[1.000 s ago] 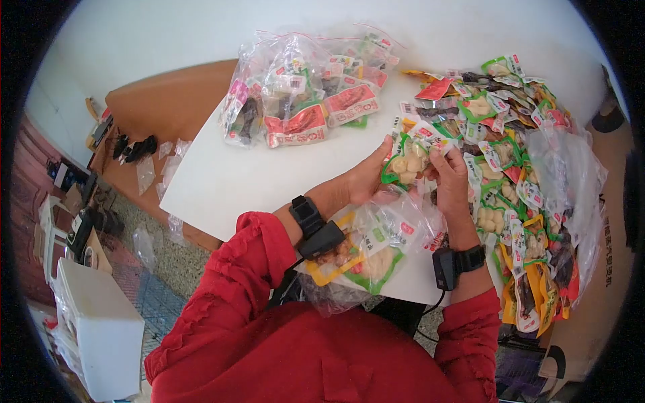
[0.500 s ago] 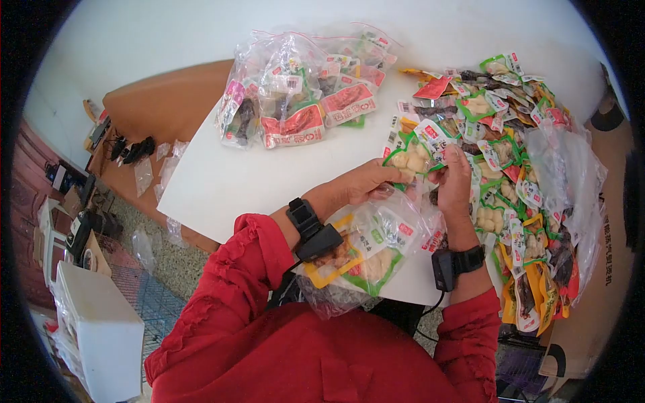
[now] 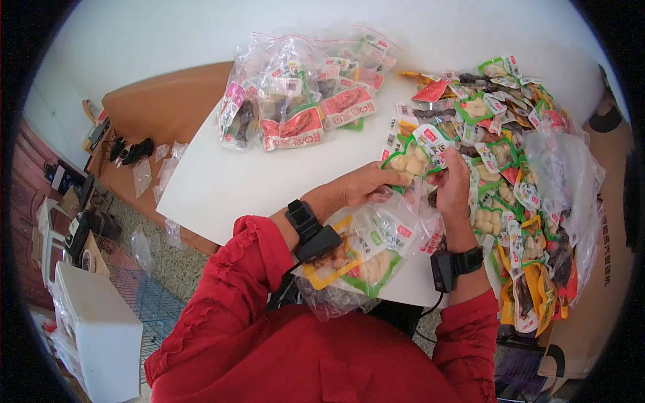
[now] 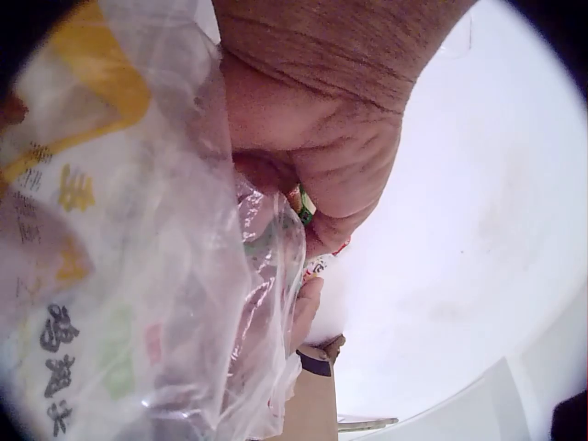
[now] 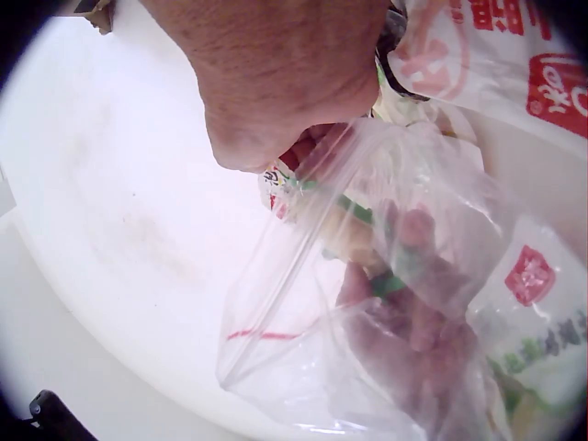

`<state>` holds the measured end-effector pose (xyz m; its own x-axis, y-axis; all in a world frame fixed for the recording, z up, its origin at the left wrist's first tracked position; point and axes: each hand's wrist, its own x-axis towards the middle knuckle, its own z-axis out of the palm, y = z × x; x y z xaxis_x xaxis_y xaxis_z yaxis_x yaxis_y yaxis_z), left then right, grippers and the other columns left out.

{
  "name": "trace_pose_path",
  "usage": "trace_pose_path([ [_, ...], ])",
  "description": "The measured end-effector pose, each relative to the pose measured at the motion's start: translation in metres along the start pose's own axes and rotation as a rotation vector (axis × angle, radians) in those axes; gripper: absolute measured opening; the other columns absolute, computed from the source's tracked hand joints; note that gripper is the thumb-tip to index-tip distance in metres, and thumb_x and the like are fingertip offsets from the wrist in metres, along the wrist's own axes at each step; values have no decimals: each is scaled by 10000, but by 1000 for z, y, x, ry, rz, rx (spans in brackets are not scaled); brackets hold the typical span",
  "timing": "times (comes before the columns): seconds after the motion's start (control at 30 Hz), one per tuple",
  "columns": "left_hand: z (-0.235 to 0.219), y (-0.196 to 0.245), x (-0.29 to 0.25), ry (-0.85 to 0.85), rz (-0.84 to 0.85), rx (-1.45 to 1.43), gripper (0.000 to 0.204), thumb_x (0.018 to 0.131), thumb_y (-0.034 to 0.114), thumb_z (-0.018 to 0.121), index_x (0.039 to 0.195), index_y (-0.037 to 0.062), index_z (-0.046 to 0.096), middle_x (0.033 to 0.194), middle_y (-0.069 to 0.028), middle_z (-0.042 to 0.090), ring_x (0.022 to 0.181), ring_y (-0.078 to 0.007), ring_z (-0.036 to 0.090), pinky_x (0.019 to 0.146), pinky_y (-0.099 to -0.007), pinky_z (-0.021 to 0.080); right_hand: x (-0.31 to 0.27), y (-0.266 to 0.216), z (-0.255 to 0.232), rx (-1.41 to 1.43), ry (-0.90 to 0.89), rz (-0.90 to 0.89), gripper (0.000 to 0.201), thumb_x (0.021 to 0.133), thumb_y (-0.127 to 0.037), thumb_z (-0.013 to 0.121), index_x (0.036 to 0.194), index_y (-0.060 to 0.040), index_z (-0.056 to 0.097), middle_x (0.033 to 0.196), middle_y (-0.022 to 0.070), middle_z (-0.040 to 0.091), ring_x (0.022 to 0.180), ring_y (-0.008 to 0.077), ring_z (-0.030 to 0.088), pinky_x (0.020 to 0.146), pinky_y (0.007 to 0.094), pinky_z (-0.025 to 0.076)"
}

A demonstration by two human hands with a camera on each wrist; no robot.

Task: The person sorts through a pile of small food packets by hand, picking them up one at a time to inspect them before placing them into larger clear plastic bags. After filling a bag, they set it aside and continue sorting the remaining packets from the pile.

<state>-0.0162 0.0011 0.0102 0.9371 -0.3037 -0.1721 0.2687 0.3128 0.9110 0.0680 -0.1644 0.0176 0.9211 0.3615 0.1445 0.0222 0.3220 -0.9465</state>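
Note:
Both hands hold a green-edged food packet (image 3: 408, 161) with pale pieces showing through its window and a white printed label. My left hand (image 3: 368, 183) grips its lower left side, thumb across the front. At the packet's right edge, my right hand (image 3: 454, 180) pinches with thumb and fingers. Below them a clear zip bag (image 3: 420, 213) hangs over the table edge, with a yellow-edged packet (image 3: 329, 260) and another green-edged packet (image 3: 377, 272) inside. In the left wrist view the bag's film lies against the left hand (image 4: 322, 156); in the right wrist view that film covers its fingers.
Filled clear bags (image 3: 292, 101) stand at the back of the white table (image 3: 215, 185). A large heap of loose packets (image 3: 500, 161) covers the right side, with crumpled clear plastic (image 3: 564, 174) over its edge. A cardboard box (image 3: 605, 269) stands beyond on the right.
My left thumb has come down from the packet's upper left edge to its lower front. The packet has tilted and its white label faces up more. Over the last half second little has moved.

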Motion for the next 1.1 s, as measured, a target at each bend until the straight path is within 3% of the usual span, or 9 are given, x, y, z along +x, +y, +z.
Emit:
trace_pose_path([
  [0.37, -1, -4, 2, 8, 40, -26, 318, 793, 260, 576, 1054, 94, 505, 825, -67, 626, 488, 2, 446, 370, -126, 279, -1, -1, 3, -24, 29, -23, 286, 876, -331, 440, 840, -58, 516, 644, 18, 542, 469, 100, 495, 439, 216, 365],
  [0.67, 0, -3, 1, -6, 26, -30, 307, 792, 258, 581, 1039, 89, 512, 810, -61, 625, 433, 5, 361, 366, -127, 255, 1, 3, -2, -20, -12, -47, 261, 880, -317, 446, 863, -69, 524, 685, 7, 563, 486, 88, 497, 437, 211, 381],
  [0.93, -3, -5, 4, 2, 10, -31, 325, 799, 239, 574, 1074, 84, 496, 867, -54, 617, 563, -4, 497, 375, -129, 289, -1, 2, 1, -39, 3, -63, 290, 885, -339, 440, 853, -62, 523, 665, 5, 538, 467, 90, 498, 434, 206, 360],
  [1.1, -2, -3, 2, 2, 0, -20, 339, 797, 238, 574, 1089, 87, 490, 866, -40, 616, 584, -5, 507, 380, -125, 302, -2, 0, 2, -63, 3, -72, 292, 885, -339, 440, 852, -60, 520, 669, 6, 536, 475, 88, 498, 440, 203, 360],
])
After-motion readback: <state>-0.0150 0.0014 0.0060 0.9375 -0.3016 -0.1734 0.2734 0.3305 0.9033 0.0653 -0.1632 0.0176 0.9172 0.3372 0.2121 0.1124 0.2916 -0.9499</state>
